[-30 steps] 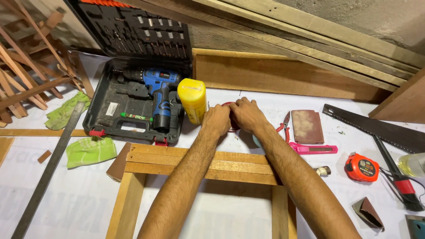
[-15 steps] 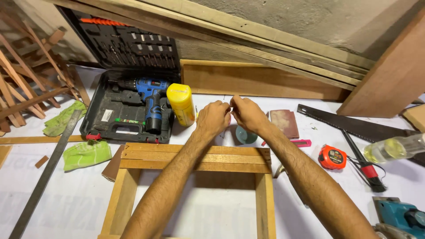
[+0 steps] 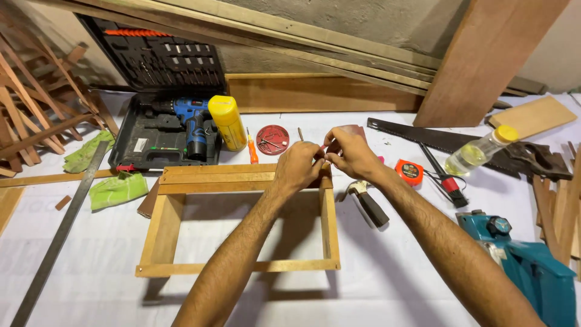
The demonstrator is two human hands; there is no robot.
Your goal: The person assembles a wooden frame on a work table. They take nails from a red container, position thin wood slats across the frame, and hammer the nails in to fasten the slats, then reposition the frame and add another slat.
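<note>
Both hands, the left hand [image 3: 298, 166] and right hand [image 3: 350, 152], pinch closed on something too small to identify above the far right corner of the wooden frame [image 3: 242, 181], with bare white tabletop [image 3: 387, 272] open nearer the person.

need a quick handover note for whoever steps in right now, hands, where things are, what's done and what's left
Left hand and right hand: fingertips pinched together over the far right corner of the wooden frame; whatever small thing they pinch is too small to tell.
Things: the frame lies flat on the white table. A round red tin lies open just behind it, a hammer at its right side, an orange screwdriver near the yellow can. The blue drill sits in its open case.
Done: the frame stands assembled on four sides.
Left: nothing driven at that corner yet, as far as shows.
</note>
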